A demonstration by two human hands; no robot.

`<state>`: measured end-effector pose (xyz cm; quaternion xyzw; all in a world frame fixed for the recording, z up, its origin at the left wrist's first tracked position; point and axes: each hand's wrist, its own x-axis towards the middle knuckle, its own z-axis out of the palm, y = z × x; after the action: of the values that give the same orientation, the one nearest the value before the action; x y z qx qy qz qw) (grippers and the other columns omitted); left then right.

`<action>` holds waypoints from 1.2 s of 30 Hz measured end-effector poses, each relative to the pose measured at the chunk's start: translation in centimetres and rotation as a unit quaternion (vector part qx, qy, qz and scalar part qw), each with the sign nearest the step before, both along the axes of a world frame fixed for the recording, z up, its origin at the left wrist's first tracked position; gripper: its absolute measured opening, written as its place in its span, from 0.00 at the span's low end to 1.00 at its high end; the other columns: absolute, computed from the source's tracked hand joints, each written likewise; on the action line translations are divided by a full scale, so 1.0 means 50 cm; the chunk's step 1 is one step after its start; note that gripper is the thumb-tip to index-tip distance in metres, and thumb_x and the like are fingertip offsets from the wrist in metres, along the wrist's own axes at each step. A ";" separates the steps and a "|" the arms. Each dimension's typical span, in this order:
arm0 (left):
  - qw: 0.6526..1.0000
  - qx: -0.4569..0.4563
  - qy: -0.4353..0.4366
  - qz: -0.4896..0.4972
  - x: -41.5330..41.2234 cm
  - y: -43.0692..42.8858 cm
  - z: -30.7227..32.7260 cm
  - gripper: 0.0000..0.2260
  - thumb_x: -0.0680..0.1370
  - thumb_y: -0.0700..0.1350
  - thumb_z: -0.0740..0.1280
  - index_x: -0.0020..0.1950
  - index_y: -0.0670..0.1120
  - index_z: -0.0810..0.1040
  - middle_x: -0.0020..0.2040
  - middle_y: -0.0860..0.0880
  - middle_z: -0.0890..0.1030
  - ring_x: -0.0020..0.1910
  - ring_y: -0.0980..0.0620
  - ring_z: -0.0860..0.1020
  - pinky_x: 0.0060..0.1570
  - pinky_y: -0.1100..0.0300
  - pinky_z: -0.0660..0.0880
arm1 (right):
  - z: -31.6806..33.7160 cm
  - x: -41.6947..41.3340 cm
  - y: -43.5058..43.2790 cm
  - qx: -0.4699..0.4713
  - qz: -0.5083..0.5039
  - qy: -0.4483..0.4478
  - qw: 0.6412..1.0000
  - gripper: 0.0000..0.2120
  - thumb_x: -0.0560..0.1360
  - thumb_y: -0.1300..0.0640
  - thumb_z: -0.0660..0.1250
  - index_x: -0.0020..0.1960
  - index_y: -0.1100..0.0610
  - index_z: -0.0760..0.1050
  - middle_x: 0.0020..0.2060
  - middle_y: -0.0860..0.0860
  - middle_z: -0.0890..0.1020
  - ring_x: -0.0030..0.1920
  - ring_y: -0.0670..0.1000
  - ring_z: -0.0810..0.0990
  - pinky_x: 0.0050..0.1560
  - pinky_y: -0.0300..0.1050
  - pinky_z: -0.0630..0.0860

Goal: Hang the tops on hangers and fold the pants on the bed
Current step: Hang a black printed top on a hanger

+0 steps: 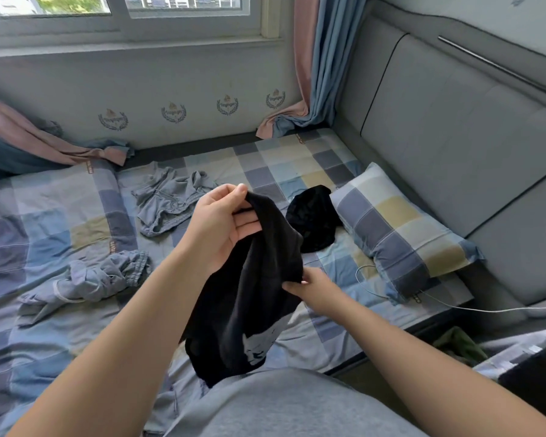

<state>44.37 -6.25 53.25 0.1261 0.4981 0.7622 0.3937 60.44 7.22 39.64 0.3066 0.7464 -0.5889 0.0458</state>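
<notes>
Left hand (pixel 221 225) is raised above the bed (pixel 281 159), palm turned toward the camera, with thumb and curled fingers gripping the top edge of a black garment (pixel 249 304). Lower and to the right, the right hand (pixel 312 290) pinches the side edge of the same garment. The cloth hangs slack between the two hands and down toward the person's grey-clad lap, with a pale print showing near its lower edge. Whether it is a top or pants cannot be told.

On the checked sheet beyond the left hand lies a grey garment (pixel 167 203), rumpled. A crumpled blue-grey garment (pixel 101 277) lies to the left of the left forearm. A second black piece (pixel 312 219) lies in a heap just beside a checked pillow (pixel 401 238), which rests against the grey padded headboard (pixel 454 121). A white cable (pixel 473 309) runs past the pillow's near corner. A pink and blue curtain (pixel 325 58) hangs in the corner by the window.
</notes>
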 end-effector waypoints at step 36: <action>0.834 -0.341 -0.138 -0.412 0.046 0.054 -0.214 0.09 0.81 0.42 0.59 0.44 0.44 0.77 0.35 0.48 0.79 0.33 0.52 0.82 0.37 0.62 0.76 | 0.215 0.046 0.008 0.310 0.198 0.119 0.922 0.08 0.79 0.59 0.66 0.52 0.54 0.84 0.42 0.45 0.84 0.44 0.46 0.80 0.51 0.44 0.75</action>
<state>46.68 -3.58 42.54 0.0712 0.5687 0.3206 0.7542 62.76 7.61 50.38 0.0794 0.9369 -0.3395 -0.0254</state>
